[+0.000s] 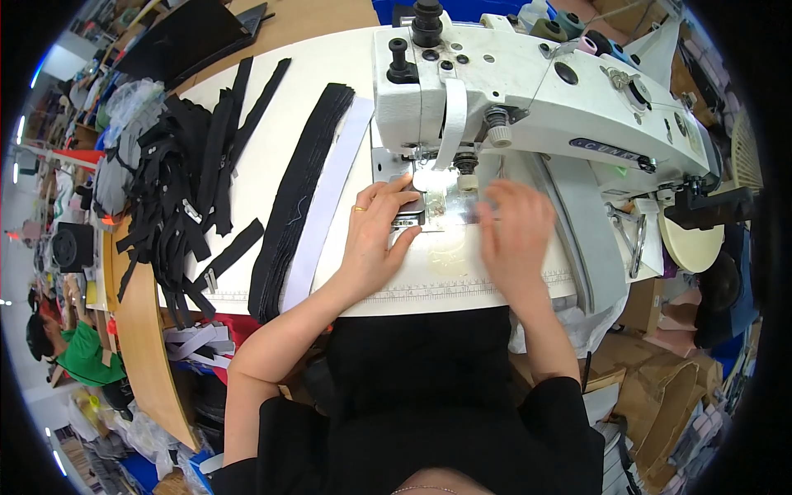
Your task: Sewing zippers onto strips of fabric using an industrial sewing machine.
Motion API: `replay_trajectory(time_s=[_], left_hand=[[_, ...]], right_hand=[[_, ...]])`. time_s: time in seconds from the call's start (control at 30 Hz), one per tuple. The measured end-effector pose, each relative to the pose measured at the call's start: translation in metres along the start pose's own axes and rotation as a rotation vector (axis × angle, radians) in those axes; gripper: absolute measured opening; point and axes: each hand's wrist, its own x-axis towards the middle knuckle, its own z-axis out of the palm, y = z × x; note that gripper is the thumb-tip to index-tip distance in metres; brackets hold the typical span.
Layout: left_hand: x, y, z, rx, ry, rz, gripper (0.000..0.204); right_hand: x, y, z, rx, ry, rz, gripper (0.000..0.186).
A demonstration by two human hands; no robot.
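Observation:
A white industrial sewing machine (pixel 536 91) stands on the white tabletop (pixel 338 280). My left hand (pixel 384 231) rests its fingers on the metal plate (pixel 408 210) below the needle area, thumb apart. My right hand (pixel 516 231) hovers at the plate's right side, its curled fingertips blurred, so what they hold, if anything, is unclear. To the left lie a long stack of black strips (pixel 293 214), a pale lilac strip (pixel 330 198) and a loose pile of black zipper strips (pixel 177 181).
A grey padded piece (pixel 586 239) and scissors (pixel 638 241) lie right of my right hand. Thread cones (pixel 569 25) stand behind the machine. A dark laptop (pixel 177 41) is at back left. A co-worker in green (pixel 87 355) works at far left. Cardboard (pixel 652 396) is at lower right.

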Motion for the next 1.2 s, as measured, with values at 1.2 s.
replay_trajectory(time_s=[1.2], left_hand=[[-0.021,0.061,0.052,-1.151,-0.003,-0.551,0.025]], right_hand=[[-0.057,-0.044,-0.097,0.701,-0.871,0.182,0.016]])
